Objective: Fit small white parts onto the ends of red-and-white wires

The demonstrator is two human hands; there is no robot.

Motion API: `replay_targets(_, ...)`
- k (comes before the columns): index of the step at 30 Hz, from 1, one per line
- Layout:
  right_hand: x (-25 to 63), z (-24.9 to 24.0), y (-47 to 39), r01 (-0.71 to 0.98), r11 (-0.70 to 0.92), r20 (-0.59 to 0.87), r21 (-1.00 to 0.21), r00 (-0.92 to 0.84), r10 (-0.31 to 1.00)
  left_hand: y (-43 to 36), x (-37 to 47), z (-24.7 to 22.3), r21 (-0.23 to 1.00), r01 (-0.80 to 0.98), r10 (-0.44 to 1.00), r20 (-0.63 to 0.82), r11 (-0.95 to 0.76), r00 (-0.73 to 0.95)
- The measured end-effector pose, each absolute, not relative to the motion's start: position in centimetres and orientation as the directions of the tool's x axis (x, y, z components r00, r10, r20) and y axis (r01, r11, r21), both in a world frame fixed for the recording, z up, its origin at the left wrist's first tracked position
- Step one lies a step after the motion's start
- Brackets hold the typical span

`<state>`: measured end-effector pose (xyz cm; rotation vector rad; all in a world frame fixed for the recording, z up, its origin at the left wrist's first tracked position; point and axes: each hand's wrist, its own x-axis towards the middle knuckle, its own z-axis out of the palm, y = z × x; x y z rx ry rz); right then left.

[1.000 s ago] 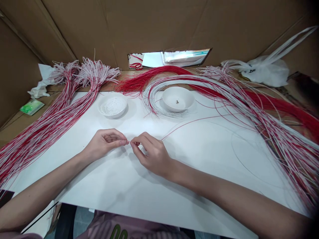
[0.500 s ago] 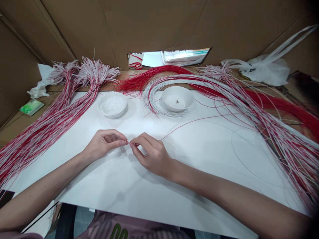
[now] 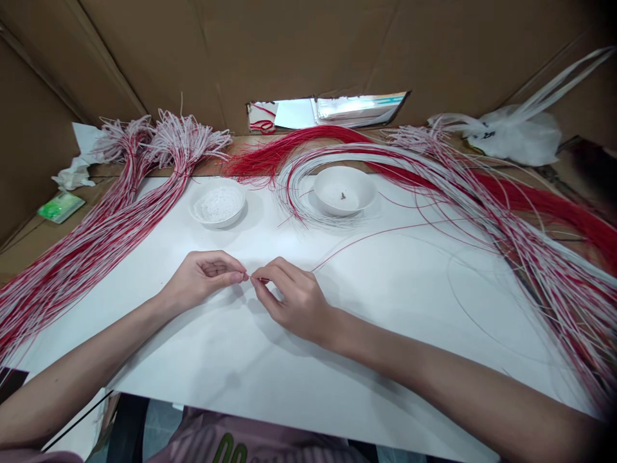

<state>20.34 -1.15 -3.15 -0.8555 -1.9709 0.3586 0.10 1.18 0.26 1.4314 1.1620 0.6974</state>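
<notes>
ok so both hands are up close over the white tabletop (image 3: pixel 270 386), fingertips nearly meeting. Left hand (image 3: pixel 197 280) has thumb and forefinger pinched together on a thin red strand (image 3: pixel 346 245), and the right hand (image 3: pixel 296 296) is pinching it just beside, only a tiny bit showing between them. That bit lies pretty much sideways, left to right. What looks like the same strand comes out behind the right hand, slanting away from the person and off to the right, then bowing flatter toward the red-and-white bundle (image 3: pixel 520 225). Can't make out its left tip from here, fingers hide it. Just past the hands there's a bowl of white bits (image 3: pixel 222 225) and, further right, a second bowl (image 3: pixel 344 211) with a small dark speck inside
</notes>
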Motion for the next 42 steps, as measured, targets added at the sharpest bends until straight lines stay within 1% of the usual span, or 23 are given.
replay_targets(18, 20.27, -3.03, -1.13, 0.436, 0.73, 0.657, -0.527, -0.336, 0.675, 1.02, 0.08, 0.37, 0.963, 0.264, 0.922, -0.154, 0.059, 0.355)
replay_targets(23, 20.3, -3.16, -1.08, 0.437, 0.735, 0.656, -0.518, -0.349, 0.669, 0.71, 0.31, 0.5, 0.949, 0.314, 0.928, -0.112, -0.005, 0.354)
replay_targets(27, 20.32, -3.33, -0.99, 0.434, 0.738, 0.659, -0.517, -0.348, 0.666, 0.67, 0.44, 0.39, 0.934, 0.346, 0.937, -0.036, -0.093, 0.347)
replay_targets(34, 20.31, -3.42, -0.94, 0.436, 0.721, 0.632, -0.539, -0.356, 0.688, 0.98, -0.13, -0.11, 0.875, 0.408, 0.901, 0.07, -0.261, 0.428)
replay_targets(37, 20.32, -3.47, -0.96, 0.428, 0.718, 0.626, -0.549, -0.359, 0.692, 0.91, -0.07, -0.28, 0.793, 0.44, 0.86, 0.197, -0.422, 0.471)
replay_targets(40, 20.34, -3.57, -1.01, 0.425, 0.722, 0.627, -0.546, -0.364, 0.689, 0.71, 0.19, -0.44, 0.66, 0.431, 0.766, 0.37, -0.615, 0.525)
replay_targets(42, 20.34, -3.59, -1.06, 0.423, 0.727, 0.629, -0.541, -0.371, 0.683, 0.58, 0.29, -0.44, 0.602, 0.422, 0.719, 0.422, -0.677, 0.552)
